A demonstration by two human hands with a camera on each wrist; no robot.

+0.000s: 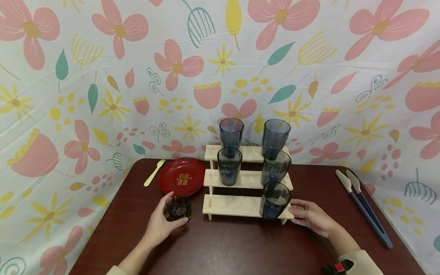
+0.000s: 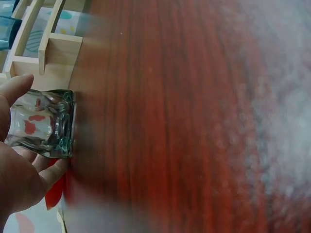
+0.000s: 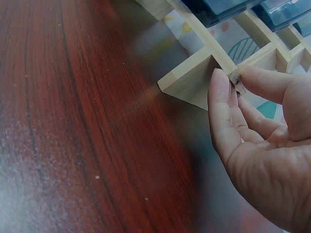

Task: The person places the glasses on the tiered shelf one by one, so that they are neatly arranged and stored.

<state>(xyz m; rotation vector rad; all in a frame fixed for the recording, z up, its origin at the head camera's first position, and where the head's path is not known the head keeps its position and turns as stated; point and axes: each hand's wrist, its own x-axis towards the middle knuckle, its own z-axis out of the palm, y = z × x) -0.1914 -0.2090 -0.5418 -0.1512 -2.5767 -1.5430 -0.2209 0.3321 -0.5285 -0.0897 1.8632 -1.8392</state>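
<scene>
My left hand (image 1: 162,219) curls its thumb and fingers round a short clear glass (image 1: 179,208), just in front of the red plate. In the left wrist view the glass (image 2: 41,124) has thick, wavy sides, and its base is at the tabletop. My right hand (image 1: 311,217) pinches the right end of the lowest board of a three-tier wooden rack (image 1: 233,205); the right wrist view shows thumb and fingertips on that board's end (image 3: 221,58). Blue-grey tumblers stand on the rack: two on top, two on the middle tier, one (image 1: 275,200) at the lowest tier's right.
A red plate (image 1: 168,173) with gold characters lies left of the rack, a pale yellow fork (image 1: 154,173) beside it. Two blue-handled knives (image 1: 364,210) lie along the table's right side. A flower-print cloth (image 1: 192,99) hangs behind the brown table (image 1: 233,248).
</scene>
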